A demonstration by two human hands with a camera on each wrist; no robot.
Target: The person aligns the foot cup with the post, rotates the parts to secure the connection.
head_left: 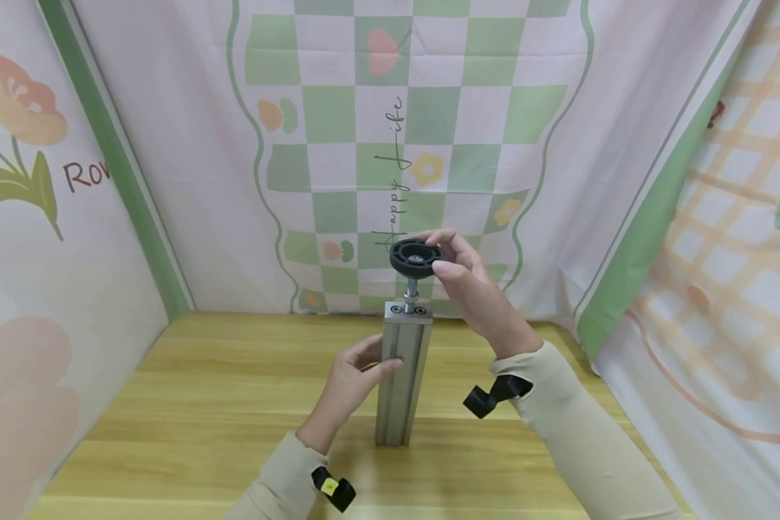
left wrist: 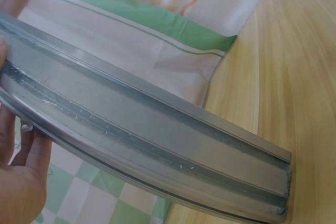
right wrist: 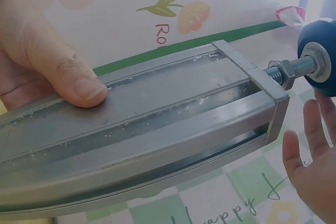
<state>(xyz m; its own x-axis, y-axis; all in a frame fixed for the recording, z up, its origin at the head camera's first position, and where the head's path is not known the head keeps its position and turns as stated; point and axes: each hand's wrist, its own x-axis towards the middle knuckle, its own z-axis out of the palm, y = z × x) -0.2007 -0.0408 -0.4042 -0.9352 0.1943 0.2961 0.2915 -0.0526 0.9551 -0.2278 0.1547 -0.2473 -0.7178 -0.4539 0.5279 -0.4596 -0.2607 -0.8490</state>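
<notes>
nearest the camera, two pale sleeves [head_left: 575, 426] enter from the near edge, each with a black mount [head_left: 497, 396] at the wrist; the left one bears a yellow patch [head_left: 328, 486]. bar [head_left: 395, 383]: grooved metal, about upright at the middle of the table [head_left: 234, 390], lower end on the wood; pale specks noted in its grooves in both wrist views. left hand [head_left: 357, 368]: clamped on the bar from the left, above mid-length, thumb across the near face, fingers round toward the far side. plate [head_left: 408, 320]: fixed across the bar's upper end, with two screws [head_left: 396, 309], one either side of a bolt [head_left: 412, 285]. a nut [right wrist: 287, 72] sits on the bolt, a little thread showing between it and the plate. foot [head_left: 408, 269]: black, round, hollowed on top, at the bolt's upper end. right hand [head_left: 474, 289]: clamped on the foot's rim from the right, thumb at the near side, fingers at the far side. far side: checked cloth [head_left: 390, 144] in green and white, lettered "happy life".
</notes>
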